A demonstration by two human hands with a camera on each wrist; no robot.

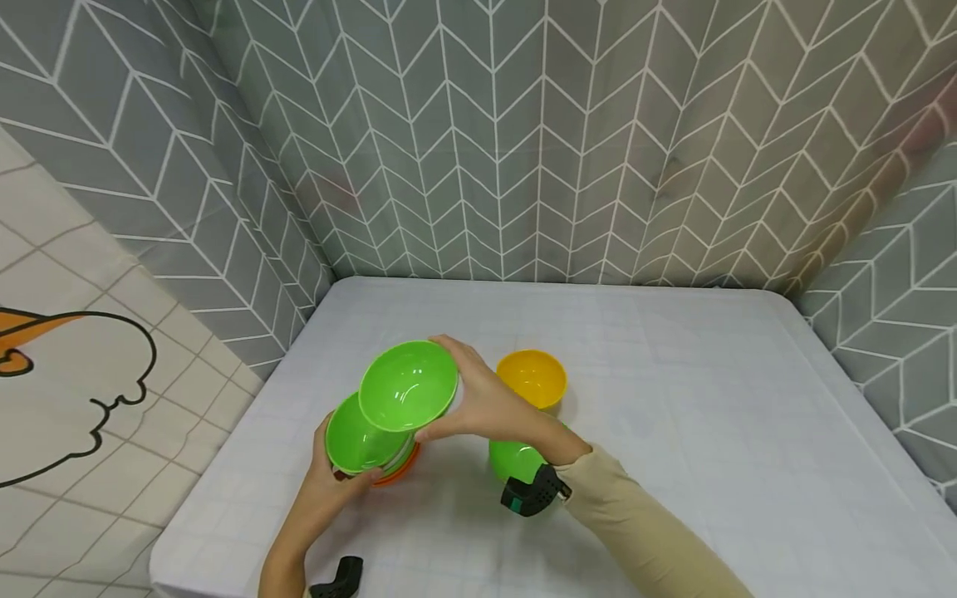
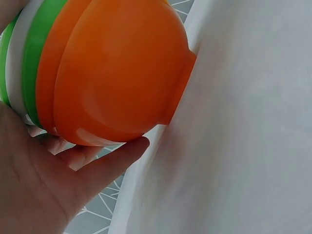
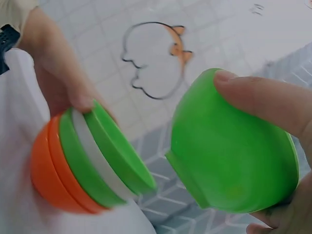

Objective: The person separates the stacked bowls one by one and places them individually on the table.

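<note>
My left hand [image 1: 329, 482] grips a tilted stack of nested bowls [image 3: 84, 158]. From its base, the stack runs orange, orange, green, white, then a green bowl [image 1: 357, 444] on top. In the left wrist view the outermost orange bowl [image 2: 117, 73] has its foot close to the tablecloth, and the fingers lie along its side. My right hand [image 1: 486, 399] holds a single green bowl [image 3: 234, 151] by its rim, thumb on one side and fingers on the other. That bowl is tilted and apart from the stack in the right wrist view; from the head it overlaps the stack.
A yellow bowl [image 1: 532, 375] stands on the white-covered table [image 1: 673, 399] beyond my right wrist. Nearer, another green bowl [image 1: 512, 461] is partly hidden under the right forearm. Grey patterned curtains [image 1: 523, 149] hang behind the table.
</note>
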